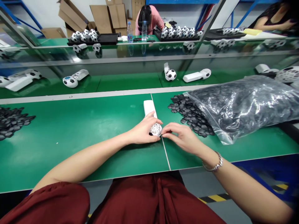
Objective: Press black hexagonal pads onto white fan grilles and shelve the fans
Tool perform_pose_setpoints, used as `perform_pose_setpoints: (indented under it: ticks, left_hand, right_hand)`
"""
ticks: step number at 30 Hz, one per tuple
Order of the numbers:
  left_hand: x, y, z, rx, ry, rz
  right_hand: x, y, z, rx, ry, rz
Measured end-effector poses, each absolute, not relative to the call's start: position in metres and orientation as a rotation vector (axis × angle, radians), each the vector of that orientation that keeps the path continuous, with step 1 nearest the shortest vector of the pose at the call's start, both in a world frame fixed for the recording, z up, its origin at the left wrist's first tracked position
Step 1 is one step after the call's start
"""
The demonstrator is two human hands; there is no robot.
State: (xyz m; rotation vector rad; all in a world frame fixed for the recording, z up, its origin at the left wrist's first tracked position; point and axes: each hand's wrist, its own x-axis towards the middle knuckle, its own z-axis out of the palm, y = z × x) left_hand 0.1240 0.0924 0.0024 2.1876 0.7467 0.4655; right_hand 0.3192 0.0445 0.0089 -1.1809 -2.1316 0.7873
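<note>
Left hand grip cups the white fan, handle pointing away; right hand grip pinches at its ball head from the right.

The white fan is lying on the near table, between the left hand and the right hand. The loose pieces are lying right of it, spilling from the bag. Another pile is sitting far left. Behind the table, the conveyor is carrying finished fans.
</note>
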Motion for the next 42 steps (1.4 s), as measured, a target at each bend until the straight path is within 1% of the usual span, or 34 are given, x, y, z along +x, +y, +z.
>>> perform_pose_setpoints:
  ticks: [3, 14, 19, 24, 30, 35, 37, 39, 42]
  left_hand:
    - [0.124, 0.092, 0.002, 2.192, 0.748, 0.472]
    - [0.124, 0.092, 0.002, 2.177, 0.747, 0.479]
    - [0.125, 0.091, 0.0, 2.19, 0.761, 0.494]
    - [0.126, 0.09, 0.002, 2.192, 0.776, 0.499]
    - [0.129, 0.089, 0.0, 2.212, 0.781, 0.518]
    - [0.13, 0.089, -0.001, 2.252, 0.773, 0.533]
    - [0.129, 0.089, 0.001, 2.23, 0.761, 0.508]
    - [0.126, 0.09, 0.002, 2.197, 0.748, 0.511]
    - [0.119, 0.093, 0.002, 2.174, 0.709, 0.532]
  right_hand:
    - [0.319, 0.044, 0.008, -1.243, -2.05, 0.841]
    - [0.313, 0.042, -0.004, -1.229, -1.831, 0.986]
    - [0.311, 0.046, -0.014, -1.25, -1.629, 1.172]
    - [0.311, 0.048, -0.018, -1.222, -1.534, 1.27]
    - [0.307, 0.049, -0.017, -1.23, -1.535, 1.284]
    - [0.306, 0.05, -0.018, -1.283, -1.619, 1.216]
    - [0.316, 0.052, -0.016, -1.341, -1.721, 1.126]
    - [0.335, 0.053, -0.013, -1.451, -1.85, 0.886]
    - [0.368, 0.05, -0.012, -1.674, -2.02, 0.423]
